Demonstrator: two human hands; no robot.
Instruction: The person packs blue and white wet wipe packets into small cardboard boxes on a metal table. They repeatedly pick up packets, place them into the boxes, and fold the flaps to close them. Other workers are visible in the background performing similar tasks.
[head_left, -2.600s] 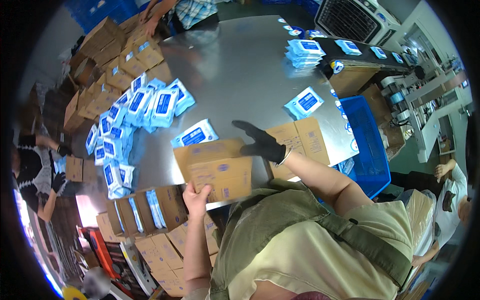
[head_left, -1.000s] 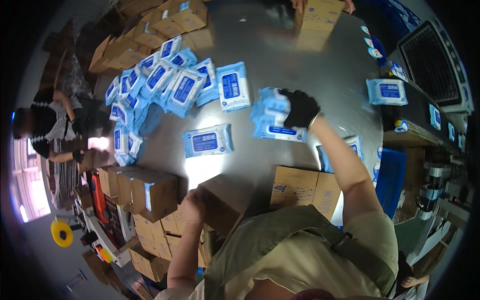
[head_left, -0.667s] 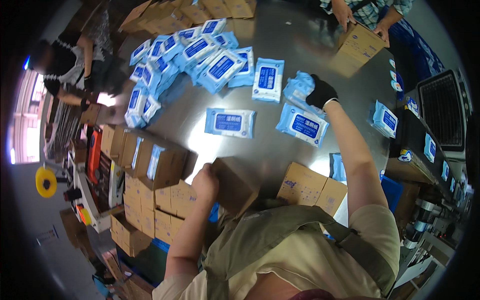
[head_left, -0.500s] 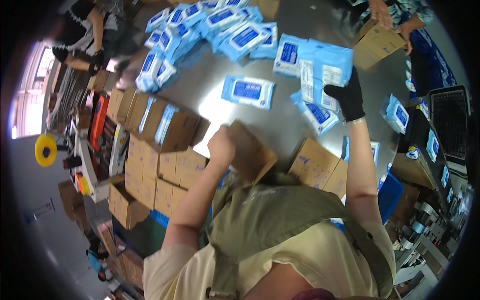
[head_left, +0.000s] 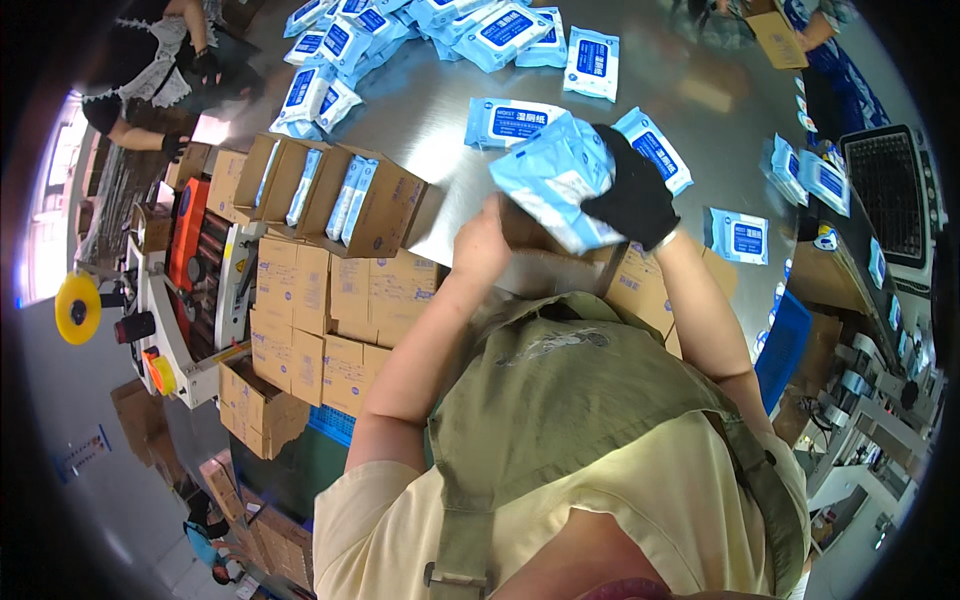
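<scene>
My left hand (head_left: 483,238) is bare, its fingers closed on the side of an open cardboard box (head_left: 550,275) in front of my apron. My right hand (head_left: 632,190), in a black glove, grips a light blue pack of wipes (head_left: 553,172). That pack is tilted above the box's open top and hides part of it; whether a second pack lies with it I cannot tell. Just beyond, another wipes pack (head_left: 500,122) lies flat on the metal table (head_left: 690,95). One more pack (head_left: 655,150) lies beside my gloved hand.
A heap of wipes packs (head_left: 345,45) covers the far left. Open boxes holding packs (head_left: 385,205) stand on stacked cartons (head_left: 300,285) at left, near a taping machine (head_left: 190,250). Co-workers stand far left and far right. A blue crate (head_left: 785,345) is at right.
My right hand has brought the light blue pack left and nearer, over the box. My left hand has shifted slightly right and farther away with the box. The co-worker's box at far right has moved away.
</scene>
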